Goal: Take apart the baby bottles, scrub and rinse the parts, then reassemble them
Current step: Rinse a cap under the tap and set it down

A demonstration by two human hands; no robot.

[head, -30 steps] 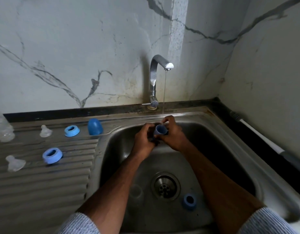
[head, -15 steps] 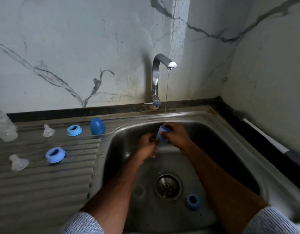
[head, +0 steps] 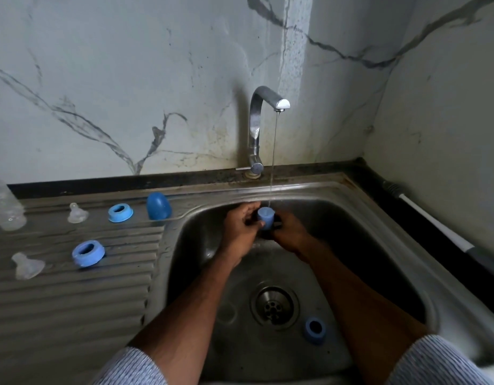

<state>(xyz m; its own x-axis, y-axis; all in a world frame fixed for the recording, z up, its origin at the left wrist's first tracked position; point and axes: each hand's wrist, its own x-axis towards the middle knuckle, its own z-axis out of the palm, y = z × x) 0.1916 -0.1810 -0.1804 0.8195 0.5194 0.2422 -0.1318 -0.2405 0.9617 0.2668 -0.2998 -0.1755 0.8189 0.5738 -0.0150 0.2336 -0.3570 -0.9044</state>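
Both hands are over the back of the sink basin, under the running tap. The right hand and the left hand both have curled fingers closed round a small blue bottle cap, held directly in the thin stream of water. A dark item sits against the cap between the hands; what it is cannot be told.

Risks, as judged from this position:
- The cap is wet and small. A slackened pinch would likely drop it into the basin, where it could roll toward the drain strainer.
- A blue screw ring lies loose on the basin floor just beside the strainer, where runoff from the rinsing may collect.
- Water striking the cap may splash over the rim onto the counter.

Surface and room: a stainless steel sink with a ribbed draining board to the left. On the board stand a dark blue dome cap, two blue screw rings, and two clear teats, all apart from one another. A clear bottle body lies at the far left edge, partly out of frame. The ribs slope, so round parts may roll. Marble-patterned wall panels back the sink, stained round the tap base. A white-handled tool rests along the dark right-hand ledge.
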